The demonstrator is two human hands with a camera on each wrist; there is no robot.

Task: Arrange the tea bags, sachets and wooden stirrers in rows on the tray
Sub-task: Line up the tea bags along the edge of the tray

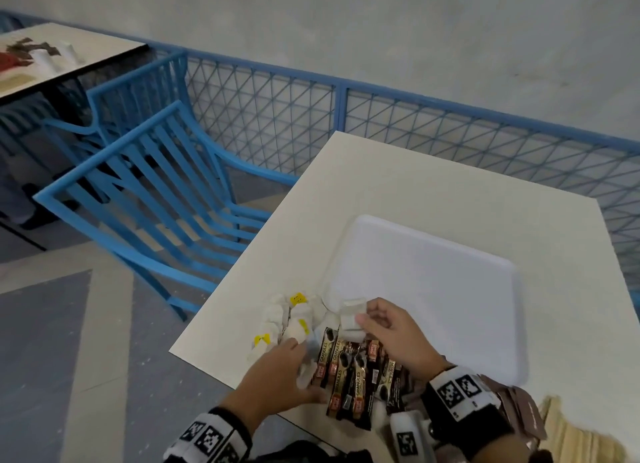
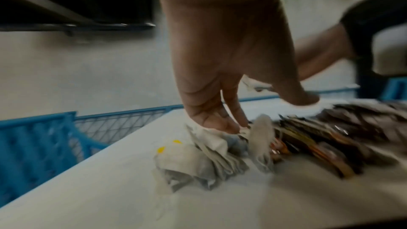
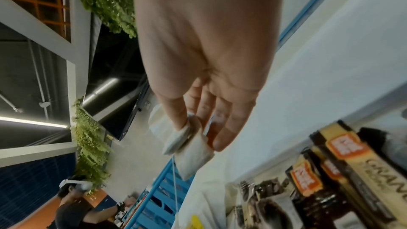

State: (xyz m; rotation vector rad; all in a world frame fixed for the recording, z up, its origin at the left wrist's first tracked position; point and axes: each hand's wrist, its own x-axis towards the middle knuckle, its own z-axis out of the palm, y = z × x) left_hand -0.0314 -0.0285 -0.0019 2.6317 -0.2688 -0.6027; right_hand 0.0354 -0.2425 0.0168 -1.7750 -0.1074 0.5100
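A white tray (image 1: 450, 327) lies on the cream table (image 1: 398, 171) with nothing on it. By its near left corner lies a heap of white tea bags (image 1: 294, 319) with yellow tags. Beside them sits a pile of dark coffee sachets (image 1: 349, 369). My right hand (image 1: 366, 313) pinches one tea bag (image 3: 191, 151) over the tray's near left corner, its string and yellow tag (image 3: 195, 220) dangling. My left hand (image 1: 298, 350) reaches into the heap with straight fingertips (image 2: 222, 126) touching the tea bags (image 2: 198, 161), thumb spread apart. Brown sachets (image 1: 519, 405) and wooden stirrers (image 1: 575, 435) lie at the near right.
Blue metal chairs (image 1: 145, 192) stand left of the table, and a blue mesh fence (image 1: 450, 123) runs behind it. Another table (image 1: 62, 67) with items is at the far left. The table's near edge (image 1: 221, 372) lies just under my left hand. A person (image 3: 72, 206) is in the background.
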